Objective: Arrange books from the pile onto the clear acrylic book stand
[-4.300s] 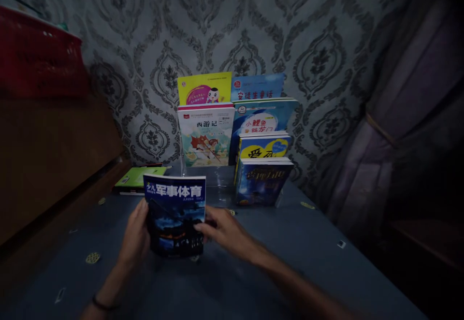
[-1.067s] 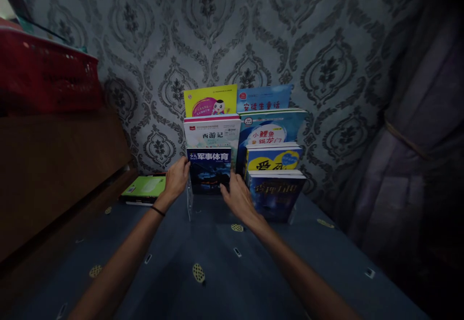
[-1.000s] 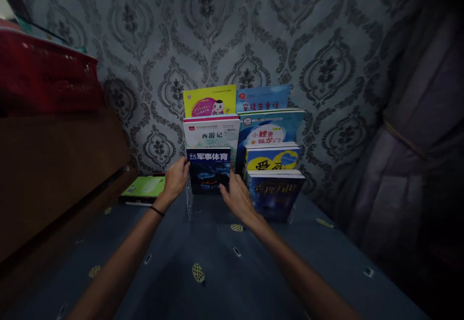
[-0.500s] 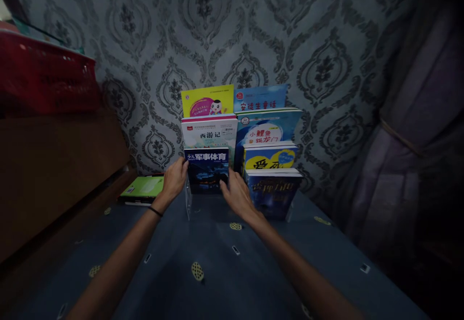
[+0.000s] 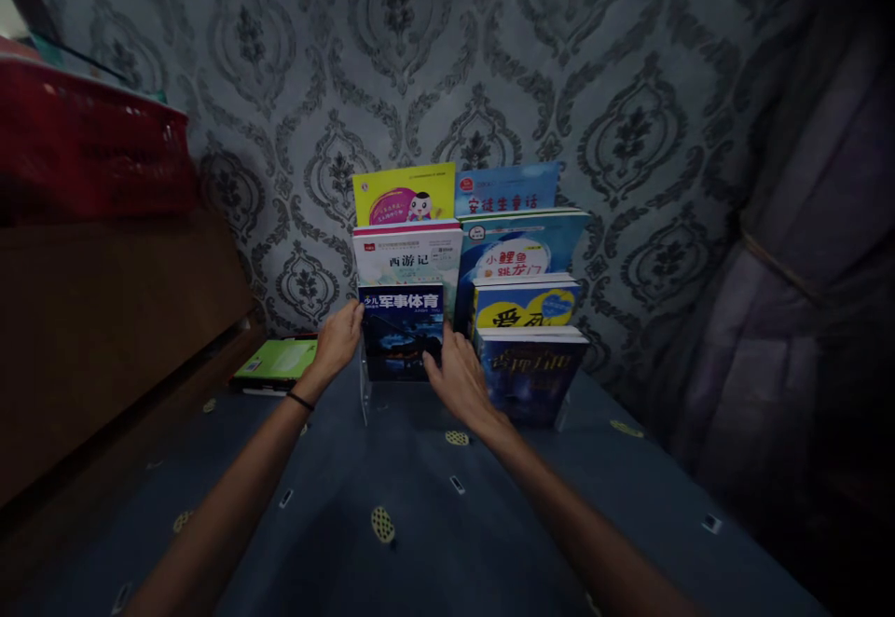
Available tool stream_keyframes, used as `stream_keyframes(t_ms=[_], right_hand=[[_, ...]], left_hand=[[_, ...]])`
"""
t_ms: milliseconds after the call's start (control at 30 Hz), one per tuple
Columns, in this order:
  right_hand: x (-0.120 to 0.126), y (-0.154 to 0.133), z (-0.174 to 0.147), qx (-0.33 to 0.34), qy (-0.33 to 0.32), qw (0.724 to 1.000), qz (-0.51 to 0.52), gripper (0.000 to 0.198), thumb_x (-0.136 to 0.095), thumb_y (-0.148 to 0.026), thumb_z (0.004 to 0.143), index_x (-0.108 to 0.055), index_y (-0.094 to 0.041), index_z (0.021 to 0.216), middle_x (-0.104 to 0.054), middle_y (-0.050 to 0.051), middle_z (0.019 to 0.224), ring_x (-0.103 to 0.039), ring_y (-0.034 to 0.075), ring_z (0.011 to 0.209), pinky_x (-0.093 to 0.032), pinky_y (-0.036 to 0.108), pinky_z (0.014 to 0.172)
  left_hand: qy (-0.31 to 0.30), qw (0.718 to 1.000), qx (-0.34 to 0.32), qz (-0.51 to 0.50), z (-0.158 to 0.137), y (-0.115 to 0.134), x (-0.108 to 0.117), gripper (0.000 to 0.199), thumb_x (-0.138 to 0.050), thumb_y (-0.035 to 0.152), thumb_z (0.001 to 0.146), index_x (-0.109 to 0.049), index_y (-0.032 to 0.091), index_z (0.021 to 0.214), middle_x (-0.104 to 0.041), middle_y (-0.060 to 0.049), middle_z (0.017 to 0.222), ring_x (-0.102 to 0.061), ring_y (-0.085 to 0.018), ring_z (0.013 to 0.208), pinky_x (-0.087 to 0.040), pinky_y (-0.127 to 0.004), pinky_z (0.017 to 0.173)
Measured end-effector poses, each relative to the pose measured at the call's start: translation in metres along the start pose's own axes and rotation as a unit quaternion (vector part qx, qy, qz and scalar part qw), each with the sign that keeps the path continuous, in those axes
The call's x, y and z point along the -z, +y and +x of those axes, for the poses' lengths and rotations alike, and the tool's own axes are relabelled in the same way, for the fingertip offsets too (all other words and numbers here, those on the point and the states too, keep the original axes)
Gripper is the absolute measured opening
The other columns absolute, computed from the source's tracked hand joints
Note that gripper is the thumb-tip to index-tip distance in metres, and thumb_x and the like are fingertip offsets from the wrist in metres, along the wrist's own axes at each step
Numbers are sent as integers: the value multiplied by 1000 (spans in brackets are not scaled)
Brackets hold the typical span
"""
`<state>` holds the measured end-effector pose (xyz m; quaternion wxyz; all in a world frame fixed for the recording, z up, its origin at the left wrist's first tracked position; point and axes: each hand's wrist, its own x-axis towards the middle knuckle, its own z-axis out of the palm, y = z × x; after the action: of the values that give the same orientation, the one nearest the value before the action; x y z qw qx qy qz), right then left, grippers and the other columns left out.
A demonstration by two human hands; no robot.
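A dark blue book [image 5: 402, 337] with white lettering stands upright at the front left of a tiered clear stand [image 5: 364, 393]. Its left edge is gripped by my left hand [image 5: 339, 335], fingers closed along the side. My right hand [image 5: 458, 377] holds the opposite edge, thumb at the front cover and fingers partly hidden behind. Directly behind it are a white book [image 5: 409, 253] and a yellow book [image 5: 404, 193]. Close to my right hand, another dark book [image 5: 535, 379] occupies the front right of the stand.
Behind that dark book rise a blue-and-yellow book [image 5: 524, 305], a teal book [image 5: 521, 244] and a light blue book [image 5: 507, 186]. A green book [image 5: 280, 359] lies at left, near a brown cabinet [image 5: 112, 337] and red basket [image 5: 98, 146]. Patterned wall behind; curtain [image 5: 762, 347] at right.
The view has shifted slightly, moving everything a little to the right. Both hands keep their hold on the dark blue book, whose lower edge sits slightly lower in the picture.
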<state>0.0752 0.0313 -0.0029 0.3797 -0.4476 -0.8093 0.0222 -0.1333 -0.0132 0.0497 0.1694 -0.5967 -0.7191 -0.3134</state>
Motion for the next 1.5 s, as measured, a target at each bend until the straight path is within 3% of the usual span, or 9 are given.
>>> stream_keyframes(t_ms=[433, 567, 667, 800, 967, 1067, 1167, 1233, 1500], right_hand=[[-7, 5, -6, 36, 47, 996, 65, 66, -47, -29, 91, -29, -9, 151, -59, 18, 119, -57, 33, 112, -47, 50, 98], [-6, 2, -6, 34, 50, 995, 75, 66, -45, -29, 92, -29, -4, 151, -58, 23, 122, -56, 35, 115, -48, 52, 99], [-1, 0, -7, 44, 68, 992, 96, 66, -44, -29, 93, -29, -3, 152, -55, 26, 131, -52, 36, 124, -46, 56, 103], [8, -5, -23, 107, 106, 979, 136, 59, -42, -25, 97, -31, -13, 154, -49, 21, 144, -45, 32, 136, -41, 56, 111], [4, -3, -78, 271, 21, 948, 168, 49, -40, -13, 99, -47, -22, 146, -62, 13, 133, -58, 26, 125, -51, 48, 105], [-11, 6, -115, 313, -52, 934, 165, 46, -42, -10, 97, -51, -20, 141, -65, 14, 131, -62, 25, 120, -55, 47, 101], [-27, 18, -142, 295, -91, 938, 159, 41, -43, -13, 99, -54, -20, 137, -67, 13, 128, -64, 25, 120, -58, 45, 98], [-34, 25, -152, 282, -102, 942, 152, 38, -46, -16, 99, -57, -22, 134, -67, 13, 129, -64, 25, 121, -59, 44, 98], [-34, 25, -156, 271, -133, 941, 157, 32, -47, -18, 98, -65, -26, 123, -69, 10, 124, -67, 25, 116, -60, 44, 95]], left_hand=[[-11, 1000, 12, 24, -5, 5, 4, 25, -37, 33, 105, -55, 22, 92, -70, -6, 86, -67, -23, 87, -38, -27, 69], [-5, 1000, 5, 28, -4, 3, 3, 26, -36, 34, 106, -55, 22, 93, -70, -6, 86, -68, -22, 87, -39, -27, 69], [-1, 999, 0, 33, -5, -2, 2, 30, -31, 36, 107, -55, 22, 94, -69, -6, 86, -67, -21, 85, -41, -27, 70], [-3, 998, 13, 60, -19, -23, 0, 35, -26, 35, 107, -57, 21, 103, -69, -7, 93, -66, -22, 90, -44, -29, 78], [-42, 990, 52, 125, -50, -73, -7, 34, -43, 39, 101, -59, 14, 118, -62, -20, 128, -52, -33, 126, -39, -44, 105], [-135, 970, 101, 176, -64, -103, -10, 58, -52, 51, 95, -49, 10, 136, -47, -27, 148, -35, -41, 143, -31, -56, 112], [-222, 946, 129, 200, -73, -125, -10, 71, -58, 56, 91, -42, 11, 143, -49, -27, 147, -40, -42, 141, -32, -62, 109], [-240, 941, 124, 201, -80, -132, -8, 68, -61, 52, 90, -42, 14, 142, -53, -25, 145, -46, -40, 136, -34, -62, 107], [-233, 933, 72, 265, -110, -130, 11, 32, -50, 36, 98, -57, 15, 120, -68, -22, 120, -64, -38, 112, -27, -66, 107]])
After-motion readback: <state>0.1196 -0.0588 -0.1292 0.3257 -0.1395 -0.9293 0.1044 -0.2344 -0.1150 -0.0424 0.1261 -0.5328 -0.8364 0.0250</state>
